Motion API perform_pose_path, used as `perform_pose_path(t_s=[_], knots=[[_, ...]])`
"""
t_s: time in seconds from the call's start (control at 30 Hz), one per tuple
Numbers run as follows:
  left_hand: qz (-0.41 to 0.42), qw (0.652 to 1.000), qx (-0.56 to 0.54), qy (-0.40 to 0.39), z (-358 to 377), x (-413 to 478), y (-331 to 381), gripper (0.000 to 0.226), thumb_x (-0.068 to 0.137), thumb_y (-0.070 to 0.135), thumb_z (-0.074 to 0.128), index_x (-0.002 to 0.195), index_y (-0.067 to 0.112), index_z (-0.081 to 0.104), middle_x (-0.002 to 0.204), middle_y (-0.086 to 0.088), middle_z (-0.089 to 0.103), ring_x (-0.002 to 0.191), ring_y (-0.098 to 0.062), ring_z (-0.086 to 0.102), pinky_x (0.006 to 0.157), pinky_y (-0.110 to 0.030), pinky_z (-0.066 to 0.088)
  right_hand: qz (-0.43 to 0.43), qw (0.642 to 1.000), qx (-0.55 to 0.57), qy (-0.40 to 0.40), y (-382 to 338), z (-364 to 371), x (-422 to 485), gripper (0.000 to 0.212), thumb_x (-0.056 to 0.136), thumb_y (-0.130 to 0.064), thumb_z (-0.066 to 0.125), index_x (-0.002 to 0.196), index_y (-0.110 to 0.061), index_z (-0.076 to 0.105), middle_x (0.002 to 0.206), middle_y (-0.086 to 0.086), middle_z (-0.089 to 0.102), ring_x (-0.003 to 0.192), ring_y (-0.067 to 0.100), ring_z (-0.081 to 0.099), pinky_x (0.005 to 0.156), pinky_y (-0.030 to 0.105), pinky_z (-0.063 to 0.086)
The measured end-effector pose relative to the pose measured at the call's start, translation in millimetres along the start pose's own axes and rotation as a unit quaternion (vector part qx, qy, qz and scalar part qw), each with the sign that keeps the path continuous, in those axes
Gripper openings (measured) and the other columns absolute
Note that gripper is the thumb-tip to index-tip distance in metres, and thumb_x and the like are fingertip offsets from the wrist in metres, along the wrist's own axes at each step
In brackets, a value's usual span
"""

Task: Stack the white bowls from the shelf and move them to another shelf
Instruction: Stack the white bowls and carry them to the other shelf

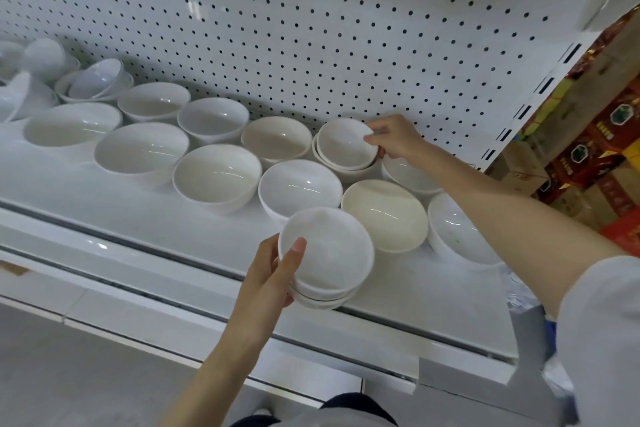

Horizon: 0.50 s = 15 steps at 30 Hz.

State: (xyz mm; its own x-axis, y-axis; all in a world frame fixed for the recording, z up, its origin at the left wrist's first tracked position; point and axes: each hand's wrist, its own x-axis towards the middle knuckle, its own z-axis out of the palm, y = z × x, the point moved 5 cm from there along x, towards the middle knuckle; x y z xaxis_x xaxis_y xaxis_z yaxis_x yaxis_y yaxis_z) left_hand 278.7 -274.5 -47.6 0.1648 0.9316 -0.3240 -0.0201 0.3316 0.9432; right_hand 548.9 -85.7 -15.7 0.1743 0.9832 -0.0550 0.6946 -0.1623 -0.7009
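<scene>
Closest to the camera, the left hand grips a stack of about three small white bowls, held just above the near edge of the shelf. The thumb lies over the top bowl's rim and the fingers curl underneath. The forearm rises from the lower middle of the view, with the wrist bent slightly right.

Farther back, the right arm reaches across the shelf from the right, almost fully extended. The right hand pinches the far-right rim of a small bowl that sits tilted inside another bowl, close to the pegboard. Its fingertips are closed on the edge.

The bowls look like glazed ceramic: rigid, smooth, probably slippery and likely to chip if knocked together. Each is light, but the stack will grow heavier and less steady as more are added. The rim pinch suits lifting a single bowl, while the stack is better supported from below, as the left hand does. Nesting calls for a gentle, centred drop.

Larger loose bowls stand in rows across the shelf, left of both hands. Printed cartons are piled at far right.
</scene>
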Motion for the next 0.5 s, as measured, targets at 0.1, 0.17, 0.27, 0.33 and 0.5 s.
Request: perform_pose_path(t_s=[0.1, 0.17, 0.27, 0.33, 0.5], knots=[[-0.001, 1.0, 0.001, 0.0, -1, -1, 0, 0.03, 0.09, 0.044, 0.049, 0.118, 0.035, 0.051, 0.106, 0.018, 0.058, 0.096, -0.002, 0.057, 0.071, -0.019, 0.05, -0.012, 1.0, 0.025, 0.007, -3, -2, -5, 0.019, 0.09, -0.004, 0.059, 0.106, 0.001, 0.068, 0.062, 0.006, 0.048, 0.052, 0.017, 0.045, 0.04, 0.018, 0.027], [-0.006, 1.0, 0.003, -0.004, -1, -1, 0, 0.03, 0.09, 0.043, 0.049, 0.119, 0.033, 0.052, 0.106, 0.017, 0.059, 0.095, -0.002, 0.058, 0.069, -0.017, 0.05, -0.025, 0.999, 0.037, 0.018, -9, -5, -11, 0.018, 0.09, -0.003, 0.058, 0.104, -0.002, 0.069, 0.059, 0.005, 0.049, 0.051, 0.016, 0.047, 0.039, 0.012, 0.03], [-0.014, 1.0, 0.005, -0.018, 0, 0, 2, 0.022, 0.088, 0.044, 0.05, 0.109, 0.039, 0.053, 0.105, 0.017, 0.059, 0.094, -0.002, 0.058, 0.068, -0.018, 0.05, -0.033, 0.997, 0.067, 0.036, -22, -14, -22, 0.014, 0.09, -0.004, 0.057, 0.093, -0.009, 0.07, 0.059, 0.006, 0.05, 0.051, 0.017, 0.05, 0.039, 0.013, 0.031], [-0.018, 0.999, 0.005, -0.03, 0, 0, 5, 0.019, 0.087, 0.049, 0.047, 0.104, 0.043, 0.053, 0.103, 0.02, 0.058, 0.093, -0.001, 0.057, 0.07, -0.02, 0.049, -0.034, 0.992, 0.11, 0.059, -33, -24, -33, 0.022, 0.09, -0.003, 0.057, 0.097, -0.017, 0.072, 0.057, 0.004, 0.05, 0.047, 0.013, 0.049, 0.039, 0.014, 0.03], [-0.009, 0.999, 0.001, -0.044, -1, -2, 8, 0.04, 0.075, 0.065, 0.03, 0.104, 0.048, 0.052, 0.107, 0.023, 0.058, 0.1, 0.002, 0.054, 0.086, -0.031, 0.05, -0.037, 0.976, 0.201, 0.079, -59, -44, -84, 0.02, 0.089, 0.002, 0.056, 0.075, -0.004, 0.069, 0.046, 0.0, 0.038, 0.034, 0.006, 0.034, 0.039, 0.017, 0.02]])
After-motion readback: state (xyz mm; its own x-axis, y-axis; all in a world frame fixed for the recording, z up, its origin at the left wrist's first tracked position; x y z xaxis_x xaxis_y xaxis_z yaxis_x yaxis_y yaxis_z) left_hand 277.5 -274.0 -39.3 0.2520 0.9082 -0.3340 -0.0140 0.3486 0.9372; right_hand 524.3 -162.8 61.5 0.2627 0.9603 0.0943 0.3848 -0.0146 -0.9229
